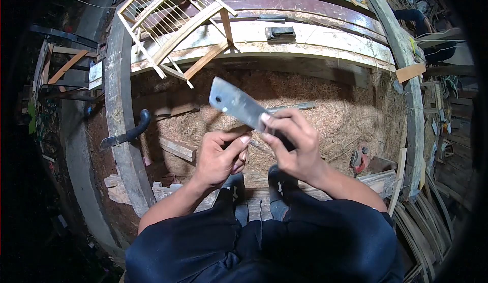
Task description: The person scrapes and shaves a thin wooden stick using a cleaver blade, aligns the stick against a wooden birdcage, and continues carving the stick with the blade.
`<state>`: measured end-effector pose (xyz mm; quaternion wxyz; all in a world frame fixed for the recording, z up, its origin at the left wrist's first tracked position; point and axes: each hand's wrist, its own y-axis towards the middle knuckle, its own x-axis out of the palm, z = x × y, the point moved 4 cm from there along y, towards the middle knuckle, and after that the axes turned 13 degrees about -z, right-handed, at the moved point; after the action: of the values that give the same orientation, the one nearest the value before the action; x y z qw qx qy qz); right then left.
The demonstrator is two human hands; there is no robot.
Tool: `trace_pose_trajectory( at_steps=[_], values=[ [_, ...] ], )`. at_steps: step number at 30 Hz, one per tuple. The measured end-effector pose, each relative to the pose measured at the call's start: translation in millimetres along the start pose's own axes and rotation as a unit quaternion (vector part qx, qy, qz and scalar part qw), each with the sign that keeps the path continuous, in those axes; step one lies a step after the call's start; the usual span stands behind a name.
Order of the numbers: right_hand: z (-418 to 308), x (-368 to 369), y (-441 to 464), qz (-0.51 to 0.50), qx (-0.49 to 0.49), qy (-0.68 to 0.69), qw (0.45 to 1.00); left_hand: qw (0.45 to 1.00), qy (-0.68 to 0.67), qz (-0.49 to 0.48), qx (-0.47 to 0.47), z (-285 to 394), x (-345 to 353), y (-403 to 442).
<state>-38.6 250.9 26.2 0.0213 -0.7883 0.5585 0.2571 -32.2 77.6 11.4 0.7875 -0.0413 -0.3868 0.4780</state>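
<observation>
In front of my knees, my right hand (297,143) grips a cleaver (238,102). Its wide grey blade, with a round hole near the far corner, points up and to the left. Just left of it, my left hand (221,158) is closed in a pinch, thumb against fingers. A thin strip of wood (262,148) seems to run out of that pinch below the blade, partly hidden by my fingers. Whether blade and strip touch, I cannot tell.
A slatted wooden frame (175,26) leans on the pale planks (335,36), near a dark metal tool (280,34). A dark-handled curved blade (129,132) rests on the left beam (119,84). Shavings (335,110) cover the ground; a red tool (360,158) lies right. Another person's limb (414,16) shows upper right.
</observation>
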Motion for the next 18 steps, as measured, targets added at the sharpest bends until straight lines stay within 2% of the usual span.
trace_pose_trajectory(
  at_steps=[2,3,4,5,6,8,10,11,12,13,14,18],
  values=[
    [-8,1,-1,-0.036,-0.031,-0.033,0.998,0.999,0.033,-0.025,0.020,-3,-5,-2],
    [-9,1,-1,-0.036,-0.032,-0.033,0.998,0.996,0.001,0.084,0.014,-4,-2,-5],
    [-9,2,-1,-0.044,-0.020,-0.029,0.998,0.996,0.002,0.083,0.014,-4,-4,-4],
    [-9,3,-1,-0.052,-0.008,-0.025,0.998,0.999,0.017,0.036,0.009,-3,-5,-2],
    [-4,0,1,-0.010,0.007,0.007,1.000,0.999,0.031,-0.010,0.005,-2,-3,0],
    [-10,3,-1,-0.042,-0.030,-0.033,0.998,1.000,0.025,-0.004,0.007,0,4,-2],
    [-14,6,-3,-0.066,-0.025,-0.010,0.997,0.995,0.023,0.098,0.025,-7,-5,-5],
    [-9,3,-2,-0.043,0.000,-0.011,0.999,0.998,0.059,0.010,0.030,-5,-10,-2],
    [-4,1,-1,-0.021,0.025,-0.011,0.999,0.999,0.024,0.021,0.006,2,-1,-1],
    [-6,0,0,-0.014,-0.009,-0.028,0.999,0.999,0.035,0.038,0.014,1,-2,-2],
    [-11,4,-1,-0.049,-0.027,-0.042,0.998,0.997,0.046,0.056,0.022,-1,-4,-3],
    [-5,6,-3,-0.049,-0.025,-0.036,0.998,0.997,0.054,0.046,0.014,-1,-6,-2]
  ],
)
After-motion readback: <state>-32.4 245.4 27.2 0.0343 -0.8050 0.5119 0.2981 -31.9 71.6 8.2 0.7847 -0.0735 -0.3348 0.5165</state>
